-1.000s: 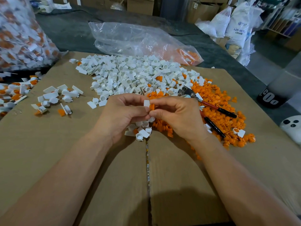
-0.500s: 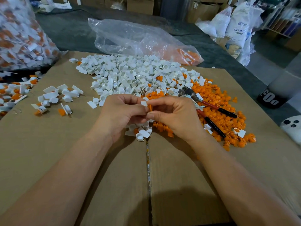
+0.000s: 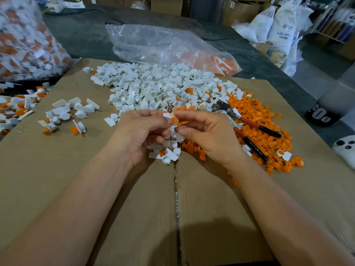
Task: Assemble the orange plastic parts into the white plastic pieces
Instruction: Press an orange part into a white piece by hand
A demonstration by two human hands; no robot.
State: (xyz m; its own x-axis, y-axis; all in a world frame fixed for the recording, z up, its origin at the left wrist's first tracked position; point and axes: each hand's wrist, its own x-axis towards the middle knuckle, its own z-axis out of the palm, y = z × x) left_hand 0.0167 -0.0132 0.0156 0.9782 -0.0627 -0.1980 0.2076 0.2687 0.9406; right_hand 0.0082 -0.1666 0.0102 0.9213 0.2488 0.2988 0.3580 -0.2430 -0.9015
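My left hand [image 3: 140,131] pinches a small white plastic piece [image 3: 167,115] at chest height over the cardboard. My right hand [image 3: 207,133] pinches an orange plastic part [image 3: 174,119] that sits against that white piece. Behind the hands lies a big heap of white pieces [image 3: 159,87]. To the right spreads a heap of orange parts [image 3: 257,120]. A few white pieces [image 3: 169,152] lie just under my hands, one with orange in it.
Red-and-black pliers [image 3: 247,121] lie on the orange heap. A clear plastic bag [image 3: 165,47] lies at the back, a full bag of pieces [image 3: 25,41] at far left. Loose pieces [image 3: 65,114] lie at left on the cardboard sheet [image 3: 76,189].
Both hands stay together at the centre. The white piece and orange part between my fingertips have shifted slightly, and my fingers have opened a little so the orange part shows more.
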